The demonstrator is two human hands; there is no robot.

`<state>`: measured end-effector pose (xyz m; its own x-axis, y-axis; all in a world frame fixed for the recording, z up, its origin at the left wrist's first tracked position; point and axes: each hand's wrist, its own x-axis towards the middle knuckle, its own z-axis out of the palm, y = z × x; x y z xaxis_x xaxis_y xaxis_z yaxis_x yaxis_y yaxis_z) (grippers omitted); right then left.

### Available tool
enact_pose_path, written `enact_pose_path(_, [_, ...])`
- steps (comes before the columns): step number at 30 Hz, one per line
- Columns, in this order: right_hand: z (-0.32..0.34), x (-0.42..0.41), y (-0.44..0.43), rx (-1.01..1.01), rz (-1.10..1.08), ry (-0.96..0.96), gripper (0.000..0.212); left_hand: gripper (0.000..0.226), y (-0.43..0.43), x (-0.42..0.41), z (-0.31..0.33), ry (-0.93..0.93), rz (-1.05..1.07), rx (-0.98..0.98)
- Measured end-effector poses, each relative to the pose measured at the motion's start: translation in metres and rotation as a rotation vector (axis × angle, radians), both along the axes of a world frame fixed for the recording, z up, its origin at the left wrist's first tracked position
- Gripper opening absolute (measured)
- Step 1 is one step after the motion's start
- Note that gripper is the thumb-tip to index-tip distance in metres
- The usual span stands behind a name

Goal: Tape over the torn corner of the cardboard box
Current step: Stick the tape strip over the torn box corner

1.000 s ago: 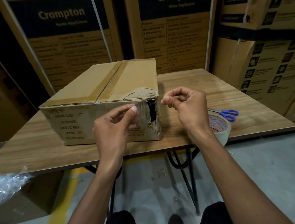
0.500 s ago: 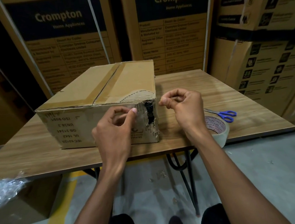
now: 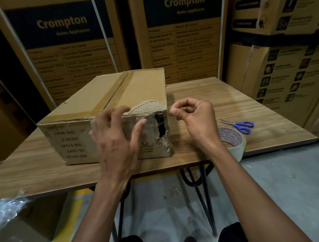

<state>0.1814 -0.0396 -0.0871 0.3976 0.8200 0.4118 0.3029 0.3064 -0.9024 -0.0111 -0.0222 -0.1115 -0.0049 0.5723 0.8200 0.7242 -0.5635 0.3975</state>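
Observation:
A brown cardboard box [image 3: 133, 90] lies on the wooden table [image 3: 248, 102], its top seam taped. Its near right corner is torn, with a dark hole [image 3: 162, 129] and ragged edges. A thin strip of clear tape [image 3: 155, 121] glints across the front face toward that hole. My left hand [image 3: 116, 141] is spread against the box front, fingers at the top edge and thumb on the strip left of the hole. My right hand [image 3: 196, 118] hovers just right of the corner, thumb and fingers pinched together on the strip's end.
A roll of clear tape [image 3: 236, 143] sits at the table's front edge behind my right wrist, with blue-handled scissors [image 3: 241, 126] beyond it. Tall printed cartons [image 3: 182, 33] wall in the back and right. Crumpled plastic film [image 3: 3, 211] lies low at the left.
My left hand has gone from a pinch at the box front to spread fingers pressed against the face and top edge. My right hand keeps its pinch beside the corner.

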Motion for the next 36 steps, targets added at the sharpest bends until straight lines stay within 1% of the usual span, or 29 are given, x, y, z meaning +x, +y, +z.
enact_pose_path(2, [0.0,0.0,0.001,-0.002,0.012,0.001,0.009,0.056,0.008,0.0,0.004,0.177,-0.065,0.03])
enact_pose_path(3, [0.0,0.001,0.002,-0.003,0.012,-0.004,0.009,0.056,0.012,0.0,0.006,0.224,-0.096,0.026])
enact_pose_path(4, [0.0,0.001,0.002,-0.006,0.011,-0.013,0.009,0.053,0.015,-0.002,0.006,0.232,-0.122,0.022])
enact_pose_path(7, [0.0,0.0,0.005,0.003,0.003,-0.034,0.01,0.04,0.018,-0.006,0.005,0.146,-0.164,0.05])
enact_pose_path(12, [-0.004,-0.006,0.01,0.025,-0.067,-0.035,0.013,0.029,0.02,-0.005,0.006,0.078,-0.177,0.084])
enact_pose_path(14, [-0.007,-0.008,0.013,0.015,-0.114,0.002,0.02,0.024,0.021,-0.004,0.006,0.059,-0.178,0.091])
enact_pose_path(16, [-0.008,-0.006,0.016,0.005,-0.137,0.08,0.026,0.023,0.021,-0.004,0.005,0.049,-0.179,0.091])
enact_pose_path(23, [-0.009,-0.012,0.032,-0.007,-0.115,0.119,0.015,0.022,0.019,0.0,0.004,0.019,-0.175,0.084])
enact_pose_path(26, [-0.012,-0.013,0.037,-0.019,-0.204,0.133,0.009,0.022,0.018,0.0,0.006,0.027,-0.176,0.082])
enact_pose_path(28, [-0.016,-0.021,0.025,0.068,-0.28,0.124,0.01,0.021,0.018,-0.001,0.006,0.032,-0.182,0.084])
enact_pose_path(29, [-0.02,-0.028,0.016,0.135,-0.315,0.105,0.014,0.02,0.017,-0.001,0.006,0.035,-0.182,0.087])
enact_pose_path(31, [-0.032,-0.045,-0.003,0.214,-0.33,0.05,0.03,0.018,0.017,0.0,0.005,0.036,-0.176,0.1])
enact_pose_path(32, [-0.037,-0.054,-0.011,0.204,-0.28,0.001,0.041,0.017,0.017,0.001,0.005,0.031,-0.172,0.108])
enact_pose_path(34, [-0.047,-0.067,-0.018,0.122,-0.107,-0.104,0.059,0.017,0.018,0.004,0.004,0.014,-0.163,0.117])
enact_pose_path(36, [-0.05,-0.071,-0.014,0.071,0.016,-0.11,0.068,0.019,0.019,0.004,0.003,-0.002,-0.158,0.117])
